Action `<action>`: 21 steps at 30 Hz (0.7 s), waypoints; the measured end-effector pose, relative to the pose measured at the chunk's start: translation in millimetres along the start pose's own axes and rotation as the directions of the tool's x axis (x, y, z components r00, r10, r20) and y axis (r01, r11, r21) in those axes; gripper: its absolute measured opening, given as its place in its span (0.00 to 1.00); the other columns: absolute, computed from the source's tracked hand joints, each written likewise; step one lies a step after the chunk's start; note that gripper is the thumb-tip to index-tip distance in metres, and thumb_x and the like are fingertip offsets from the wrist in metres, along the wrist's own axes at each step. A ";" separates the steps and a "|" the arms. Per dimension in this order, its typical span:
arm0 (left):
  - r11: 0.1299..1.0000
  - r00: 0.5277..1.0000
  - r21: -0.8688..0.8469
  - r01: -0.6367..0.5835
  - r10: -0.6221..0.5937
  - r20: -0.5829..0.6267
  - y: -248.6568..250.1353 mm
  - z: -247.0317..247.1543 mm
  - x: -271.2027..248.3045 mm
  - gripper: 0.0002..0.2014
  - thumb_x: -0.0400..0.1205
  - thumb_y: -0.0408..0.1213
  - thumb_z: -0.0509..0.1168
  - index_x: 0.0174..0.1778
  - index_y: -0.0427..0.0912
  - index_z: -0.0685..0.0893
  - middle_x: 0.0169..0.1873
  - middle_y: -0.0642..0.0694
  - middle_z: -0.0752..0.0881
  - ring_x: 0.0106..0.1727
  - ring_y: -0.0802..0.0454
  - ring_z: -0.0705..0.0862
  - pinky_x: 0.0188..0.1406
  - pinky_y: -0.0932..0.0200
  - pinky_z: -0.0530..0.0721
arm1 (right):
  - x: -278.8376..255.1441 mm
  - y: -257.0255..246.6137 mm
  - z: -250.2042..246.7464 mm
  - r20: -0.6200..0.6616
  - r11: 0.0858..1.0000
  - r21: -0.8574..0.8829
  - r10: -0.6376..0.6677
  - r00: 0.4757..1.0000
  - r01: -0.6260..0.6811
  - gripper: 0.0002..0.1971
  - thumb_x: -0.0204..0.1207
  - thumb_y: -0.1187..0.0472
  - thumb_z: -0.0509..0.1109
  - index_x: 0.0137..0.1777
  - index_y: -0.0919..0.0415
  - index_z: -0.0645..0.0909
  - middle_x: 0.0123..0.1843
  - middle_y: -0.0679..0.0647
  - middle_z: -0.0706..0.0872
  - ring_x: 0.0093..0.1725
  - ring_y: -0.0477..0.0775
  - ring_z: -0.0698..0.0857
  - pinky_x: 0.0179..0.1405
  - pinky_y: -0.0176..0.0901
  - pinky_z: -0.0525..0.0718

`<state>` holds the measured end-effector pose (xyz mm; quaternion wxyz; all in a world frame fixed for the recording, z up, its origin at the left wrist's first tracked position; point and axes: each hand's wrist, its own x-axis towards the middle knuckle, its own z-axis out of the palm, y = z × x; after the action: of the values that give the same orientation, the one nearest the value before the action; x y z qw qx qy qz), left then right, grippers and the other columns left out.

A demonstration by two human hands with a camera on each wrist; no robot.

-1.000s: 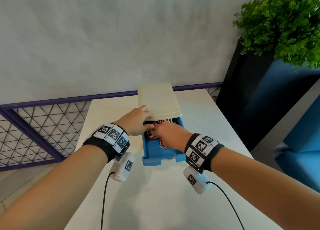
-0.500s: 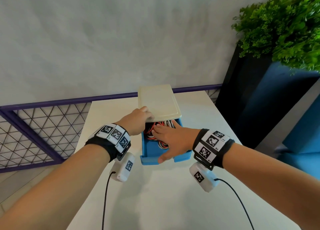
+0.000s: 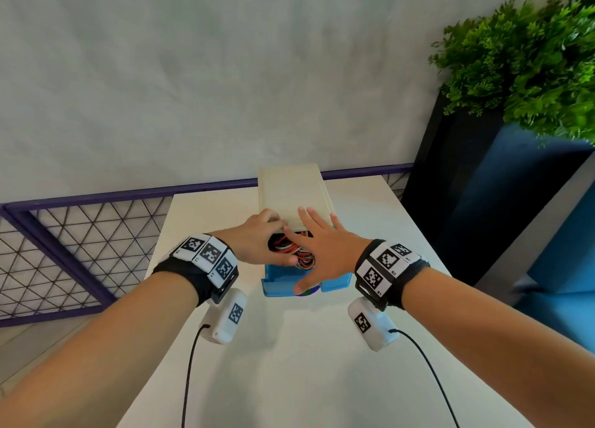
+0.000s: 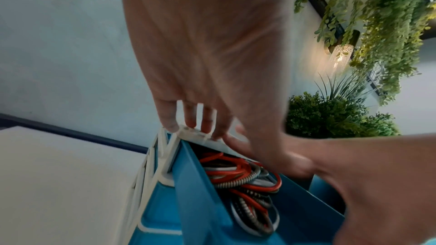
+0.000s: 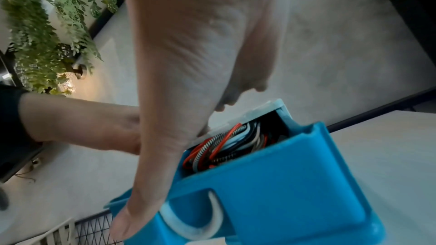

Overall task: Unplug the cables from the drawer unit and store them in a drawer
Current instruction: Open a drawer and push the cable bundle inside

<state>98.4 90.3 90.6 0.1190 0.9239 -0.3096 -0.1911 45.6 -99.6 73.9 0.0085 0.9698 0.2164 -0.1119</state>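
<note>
Bracing the cream top of the drawer unit (image 3: 291, 193) at its front left corner, the left hand (image 3: 257, 241) sits with its fingertips (image 4: 171, 121) curled over the front edge of the lid, as the left wrist view shows; it grips the unit and holds no cable. Just to its right, the blue drawer (image 3: 280, 281) stands pulled out toward the person, its long axis running straight away from them along the white worktop (image 3: 289, 379), in line with the unit behind it. Inside lie the cables (image 3: 297, 253), a loose tangle of red, white and braided grey loops, all below the drawer's rim as far as the wrist views show. Over them, further right, the right hand (image 3: 322, 250) is spread flat and wide, fingers straight and reaching onto the unit's lid, with the thumb (image 5: 125, 217) laid down at the drawer's front lip beside its handle recess; it holds nothing. The right hand is therefore the nearer to the drawer front, and the push needed to close it would run along that same axis, away from the body and into the unit, while the left hand steadies the unit against sliding. No cable shows plugged into the unit from these angles.
</note>
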 end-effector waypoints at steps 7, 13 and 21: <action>0.977 1.000 0.215 0.011 -0.008 -0.013 4.0 21.0 -2.2 0.61 0.60 0.60 0.78 0.80 0.41 0.50 0.74 0.48 0.54 0.77 0.45 0.54 0.78 0.51 0.62 | 5.4 2.7 -1.4 -0.013 0.997 0.070 0.035 0.999 -0.034 0.63 0.62 0.24 0.68 0.85 0.63 0.46 0.87 0.59 0.46 0.85 0.57 0.47 0.83 0.60 0.50; 0.970 0.953 0.241 0.032 0.043 -0.299 2.4 21.0 8.2 0.22 0.73 0.37 0.70 0.60 0.40 0.72 0.58 0.45 0.69 0.59 0.44 0.71 0.45 0.52 0.79 | 22.0 -2.4 -3.3 -0.300 0.995 -0.011 0.090 0.950 -0.097 0.30 0.75 0.38 0.68 0.67 0.59 0.71 0.63 0.54 0.76 0.61 0.56 0.76 0.46 0.45 0.76; 0.977 0.836 0.159 0.139 -0.029 -0.548 9.2 29.3 17.5 0.13 0.78 0.26 0.62 0.56 0.44 0.77 0.53 0.48 0.76 0.55 0.48 0.74 0.30 0.55 0.74 | 52.8 -9.7 2.1 -0.402 0.961 -0.130 0.173 0.899 -0.243 0.21 0.65 0.45 0.81 0.48 0.58 0.80 0.42 0.51 0.82 0.38 0.53 0.82 0.22 0.43 0.78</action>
<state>93.9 69.5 62.5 0.1032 0.9598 -0.2393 0.1039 87.6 -68.9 60.5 0.0637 0.9857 0.1176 0.1027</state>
